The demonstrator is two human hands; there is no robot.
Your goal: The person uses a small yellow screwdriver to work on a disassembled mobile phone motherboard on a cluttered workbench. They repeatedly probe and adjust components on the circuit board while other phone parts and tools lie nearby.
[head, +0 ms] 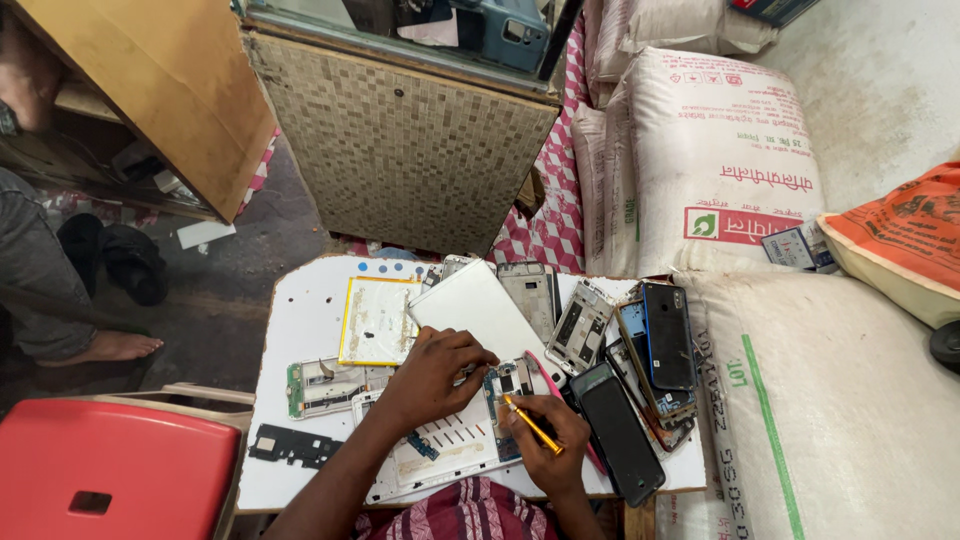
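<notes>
Your right hand (548,440) grips a yellow tool (532,424), its tip on the opened phone (470,420) at the table's (300,320) near edge. Your left hand (435,375) presses that phone, fingers curled over it.

Opened phone (505,390) (partly under both hands), parts too small

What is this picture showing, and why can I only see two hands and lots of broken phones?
The camera sits on a person's head and looks down, so you see only their arms. On the small white table lie phone parts: a white back cover, a yellow-edged panel, dark phones. The left hand presses on an opened phone. The right hand holds a thin yellow tool over its insides. Big sacks stand at the right.
</notes>
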